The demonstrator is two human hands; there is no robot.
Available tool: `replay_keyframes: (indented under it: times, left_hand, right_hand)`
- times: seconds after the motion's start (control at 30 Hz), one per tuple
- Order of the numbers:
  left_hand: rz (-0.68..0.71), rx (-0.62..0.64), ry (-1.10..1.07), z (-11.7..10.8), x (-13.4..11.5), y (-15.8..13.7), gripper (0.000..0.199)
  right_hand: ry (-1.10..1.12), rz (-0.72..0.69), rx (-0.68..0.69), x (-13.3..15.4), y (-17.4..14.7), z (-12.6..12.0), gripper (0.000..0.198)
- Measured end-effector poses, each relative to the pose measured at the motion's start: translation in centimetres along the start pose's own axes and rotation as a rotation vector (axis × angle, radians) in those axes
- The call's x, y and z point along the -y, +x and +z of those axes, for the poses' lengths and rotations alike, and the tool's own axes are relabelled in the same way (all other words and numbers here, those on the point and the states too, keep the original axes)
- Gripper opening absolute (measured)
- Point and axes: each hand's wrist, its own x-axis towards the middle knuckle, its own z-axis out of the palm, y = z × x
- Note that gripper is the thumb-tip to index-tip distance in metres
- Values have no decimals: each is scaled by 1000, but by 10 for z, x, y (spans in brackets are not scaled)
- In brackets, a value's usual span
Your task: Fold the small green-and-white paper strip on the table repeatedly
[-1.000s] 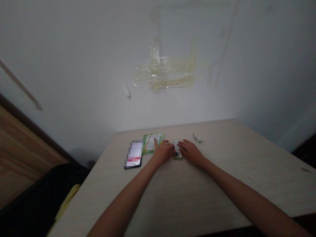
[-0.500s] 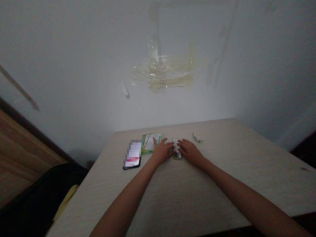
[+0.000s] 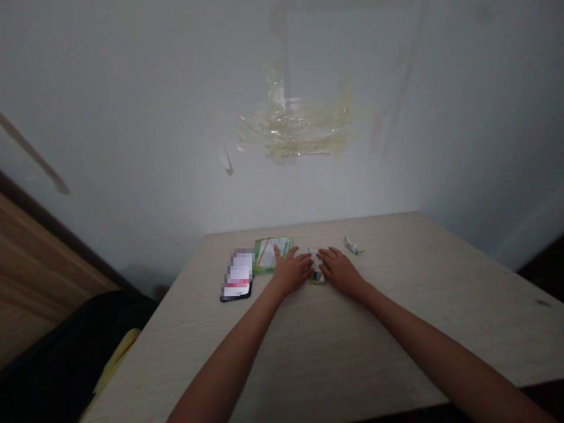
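A small flat printed piece (image 3: 316,275), pale with a coloured patch near its lower end, lies on the table between both hands; I cannot tell if it is folded paper or a packet. My left hand (image 3: 291,274) rests at its left edge, fingers spread and thumb reaching over green-and-white printed sheets (image 3: 267,254). On the right edge lie the outstretched fingertips of my right hand (image 3: 341,270). Neither hand is closed around anything. Part of the small piece is hidden under the fingers.
A phone (image 3: 238,279) with a blurred-out screen lies left of the sheets. Beyond my right hand is a crumpled wrapper (image 3: 352,245). The pale wooden table (image 3: 396,252) meets a wall (image 3: 176,117) bearing old tape (image 3: 299,132). Dark cloth (image 3: 79,335) sits at the left.
Both hands stay in place around the small printed piece. The view has shifted very slightly; nothing has been picked up or let go.
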Motion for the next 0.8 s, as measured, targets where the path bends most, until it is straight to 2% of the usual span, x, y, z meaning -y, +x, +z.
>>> replay_keyframes:
  times: [0.33, 0.57, 0.8]
  left_hand:
    - [-29, 37, 1, -3, 0, 1, 32]
    - [-69, 67, -13, -4, 3, 5, 35]
    - [-88, 89, -51, -7, 3, 6, 41]
  right_hand:
    - [90, 0, -31, -3, 0, 3, 41]
    - [275, -54, -142, -9, 2, -7, 19]
    - [269, -63, -173, -8, 1, -11, 15]
